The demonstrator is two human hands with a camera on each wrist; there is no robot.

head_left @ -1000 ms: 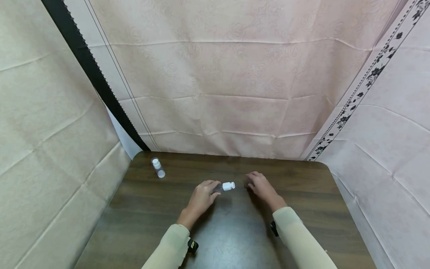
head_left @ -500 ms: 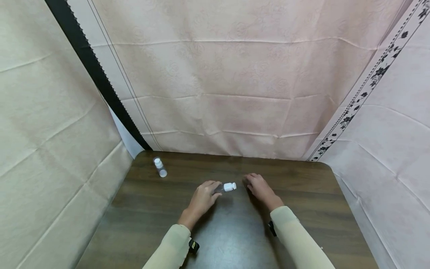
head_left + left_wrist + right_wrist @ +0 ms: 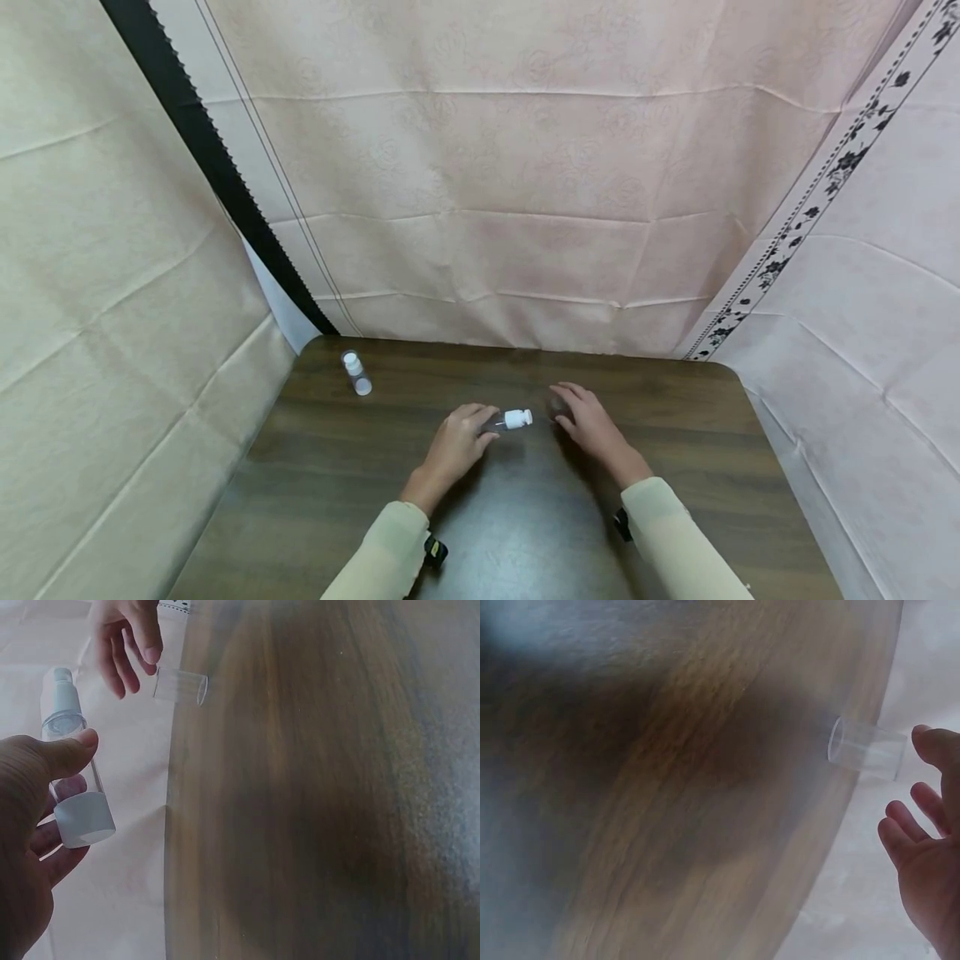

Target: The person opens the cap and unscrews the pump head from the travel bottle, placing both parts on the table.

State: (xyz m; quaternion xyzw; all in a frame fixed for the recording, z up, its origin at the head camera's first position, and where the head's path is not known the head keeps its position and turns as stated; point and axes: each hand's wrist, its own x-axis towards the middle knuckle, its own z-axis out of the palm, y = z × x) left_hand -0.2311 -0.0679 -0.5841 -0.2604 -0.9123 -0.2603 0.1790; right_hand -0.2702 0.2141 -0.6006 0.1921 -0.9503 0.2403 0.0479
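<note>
My left hand [image 3: 454, 443] grips a small clear pump bottle [image 3: 79, 780] round its body, thumb on one side and fingers on the other. The bottle has a white base and a white pump head [image 3: 519, 418], which points right in the head view, above the table. To its right, my right hand [image 3: 596, 427] is spread, thumb and fingers apart. Close to its thumb is a clear cap [image 3: 866, 748], also seen in the left wrist view as a clear cylinder [image 3: 180, 686]; it seems to stand on the table, apart from the fingers.
A second small bottle [image 3: 356, 373] with a white top and base is at the table's back left. The brown wooden table [image 3: 337, 500] ends at a pale cloth [image 3: 487, 250] behind. More cloth hangs at both sides.
My right hand's fingers have spread from the cap, and the hand has shifted slightly right. The left hand and its pump bottle have moved a little to the right.
</note>
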